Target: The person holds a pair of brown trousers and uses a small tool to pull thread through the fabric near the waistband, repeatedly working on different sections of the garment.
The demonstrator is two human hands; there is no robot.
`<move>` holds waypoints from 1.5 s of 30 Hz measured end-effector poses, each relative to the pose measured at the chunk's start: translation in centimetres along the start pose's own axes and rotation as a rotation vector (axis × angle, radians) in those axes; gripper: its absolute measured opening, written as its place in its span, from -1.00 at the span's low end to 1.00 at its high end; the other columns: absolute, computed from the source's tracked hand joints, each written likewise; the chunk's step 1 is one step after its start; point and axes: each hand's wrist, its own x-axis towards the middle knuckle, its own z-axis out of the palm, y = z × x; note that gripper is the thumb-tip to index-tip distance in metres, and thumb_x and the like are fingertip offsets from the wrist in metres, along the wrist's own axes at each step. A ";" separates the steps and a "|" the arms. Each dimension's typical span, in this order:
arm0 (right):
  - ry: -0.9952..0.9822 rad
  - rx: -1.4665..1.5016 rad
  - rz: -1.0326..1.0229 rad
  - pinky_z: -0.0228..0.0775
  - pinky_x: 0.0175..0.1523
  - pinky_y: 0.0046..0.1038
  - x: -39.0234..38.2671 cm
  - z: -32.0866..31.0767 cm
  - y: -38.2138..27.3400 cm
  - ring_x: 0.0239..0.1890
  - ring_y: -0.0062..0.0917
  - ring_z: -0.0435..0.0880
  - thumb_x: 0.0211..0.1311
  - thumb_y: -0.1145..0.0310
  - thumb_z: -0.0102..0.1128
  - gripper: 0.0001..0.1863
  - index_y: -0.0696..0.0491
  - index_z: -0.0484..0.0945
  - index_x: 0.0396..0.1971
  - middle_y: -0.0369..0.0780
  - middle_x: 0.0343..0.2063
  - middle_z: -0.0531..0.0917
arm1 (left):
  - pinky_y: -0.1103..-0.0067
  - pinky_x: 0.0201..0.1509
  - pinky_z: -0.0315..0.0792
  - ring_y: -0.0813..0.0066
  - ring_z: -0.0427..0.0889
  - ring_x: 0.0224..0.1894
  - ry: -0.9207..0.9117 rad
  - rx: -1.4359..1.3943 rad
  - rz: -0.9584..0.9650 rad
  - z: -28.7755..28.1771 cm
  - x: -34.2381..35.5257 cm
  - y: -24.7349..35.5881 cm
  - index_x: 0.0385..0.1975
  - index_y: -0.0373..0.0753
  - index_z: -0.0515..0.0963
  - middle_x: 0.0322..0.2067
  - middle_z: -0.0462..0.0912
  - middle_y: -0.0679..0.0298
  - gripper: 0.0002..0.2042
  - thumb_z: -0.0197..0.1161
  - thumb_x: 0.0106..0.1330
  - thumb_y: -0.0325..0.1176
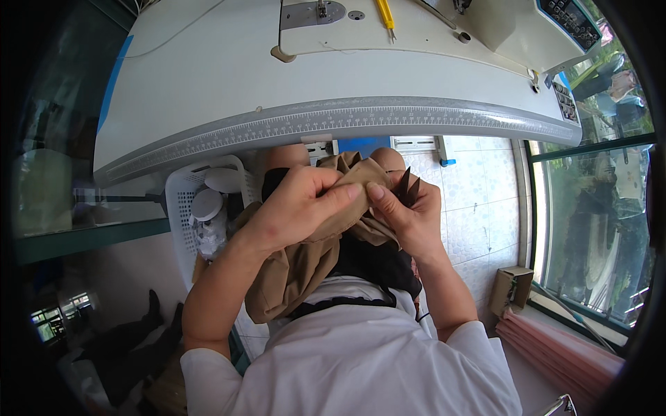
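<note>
Khaki fabric [291, 281] is bunched over my lap. My left hand [305, 208] grips it, with the thumb pressed on an upper fold. My right hand [413, 215] pinches the same cloth between thumb and fingers, close beside the left thumb. Dark pointed blades [409, 184], apparently scissors or snips, stick up from within that hand; their handles are hidden.
Ahead stands a white table [180, 69] with a sewing machine [506, 35], a yellow-handled tool [385, 17] and a long ruler [347, 115] along its front edge. A white basket [182, 236] sits left. A cardboard box [510, 291] and pink fabric [555, 340] lie right.
</note>
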 end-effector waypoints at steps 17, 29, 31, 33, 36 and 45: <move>0.350 -0.399 -0.291 0.33 -0.40 -0.64 0.8 -3.7 0.8 -0.50 -0.75 0.49 0.40 0.46 0.19 -0.87 0.22 0.64 -0.27 -0.33 -0.52 0.62 | 0.78 -0.54 0.22 0.89 0.37 -0.54 -0.091 -0.227 -0.138 -1.8 -2.6 -1.4 -0.36 -0.41 0.66 -0.57 0.55 0.52 -0.78 0.24 0.41 -0.36; -0.082 -0.564 -0.440 0.40 -0.35 -0.54 -1.1 1.1 0.0 -0.45 -0.48 0.57 0.12 0.59 0.39 -0.88 0.16 0.59 -0.40 -0.21 -0.45 0.60 | 0.68 -0.63 0.08 0.88 0.23 -0.61 0.029 0.065 -0.080 -0.6 -2.4 -0.6 -0.69 -0.33 0.45 -0.72 0.34 0.57 -0.64 0.23 0.41 -0.40; -0.092 -0.545 -0.373 0.40 -0.30 -0.58 -1.0 0.7 0.1 -0.41 -0.54 0.56 0.18 0.59 0.34 -0.89 0.15 0.56 -0.37 -0.24 -0.44 0.58 | 0.68 -0.63 0.06 0.86 0.19 -0.61 0.018 0.096 -0.032 -0.8 -2.4 -1.1 -0.71 -0.33 0.42 -0.73 0.32 0.56 -0.62 0.23 0.41 -0.40; 0.022 -0.350 -0.264 0.33 -0.28 -0.65 -1.0 -0.1 0.1 -0.36 -0.68 0.48 0.31 0.54 0.24 -0.93 0.14 0.51 -0.33 -0.32 -0.43 0.52 | 0.67 -0.63 0.05 0.85 0.17 -0.62 0.024 0.109 -0.003 -0.9 -2.4 -1.3 -0.73 -0.32 0.38 -0.73 0.29 0.55 -0.60 0.22 0.42 -0.40; 0.194 -0.121 -0.253 0.20 -0.36 -0.71 -0.5 -3.1 -0.9 -0.44 -0.80 0.36 0.46 0.45 0.10 -0.85 0.13 0.48 -0.38 -0.38 -0.47 0.49 | 0.66 -0.63 0.03 0.84 0.15 -0.62 0.047 0.091 -0.007 -1.2 -2.3 -1.1 -0.74 -0.31 0.34 -0.74 0.27 0.54 -0.58 0.21 0.42 -0.39; -0.120 -0.526 -0.471 0.38 -0.34 -0.53 -1.1 0.9 0.4 -0.44 -0.52 0.53 0.06 0.57 0.45 -0.78 0.18 0.58 -0.31 -0.22 -0.37 0.59 | 0.67 -0.58 0.07 0.86 0.21 -0.58 -0.002 0.151 -0.110 -1.3 -1.9 -0.5 -0.66 -0.33 0.48 -0.69 0.35 0.58 -0.65 0.21 0.41 -0.35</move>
